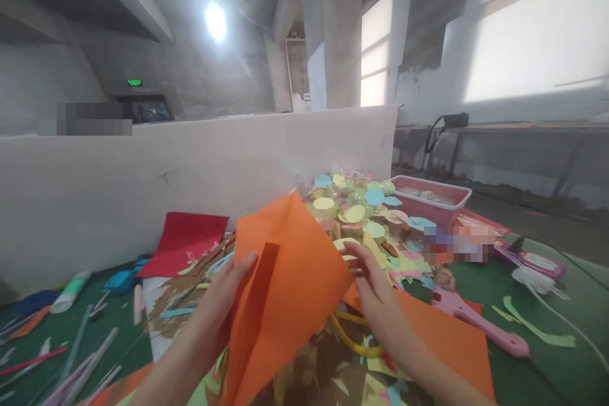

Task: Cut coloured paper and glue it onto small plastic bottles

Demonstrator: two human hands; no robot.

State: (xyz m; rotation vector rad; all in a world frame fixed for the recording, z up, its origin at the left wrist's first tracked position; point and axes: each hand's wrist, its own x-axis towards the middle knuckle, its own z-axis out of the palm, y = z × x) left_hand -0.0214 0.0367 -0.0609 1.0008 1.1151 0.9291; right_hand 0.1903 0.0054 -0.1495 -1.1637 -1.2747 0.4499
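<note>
A folded sheet of orange paper (299, 279) stands raised in front of me, with a crease and a flap down its left half. My left hand (233, 285) is closed on its left edge, thumb on the near face and the other fingers hidden behind. At the right corner, my right hand (373, 282) has its curled fingers at the paper's edge; part of the grip is hidden. Beneath my right wrist lies another orange sheet (447, 336). A yellow looped handle (354, 336) shows under the raised paper, the rest of it covered.
Paper scraps and a heap of coloured paper discs (354, 214) lie beyond. To the right are a pink glue gun (480, 317), its cord, and a pink basin (428, 203). Red paper (188, 241), a glue stick (70, 292) and strips lie left. A white partition (190, 165) stands behind.
</note>
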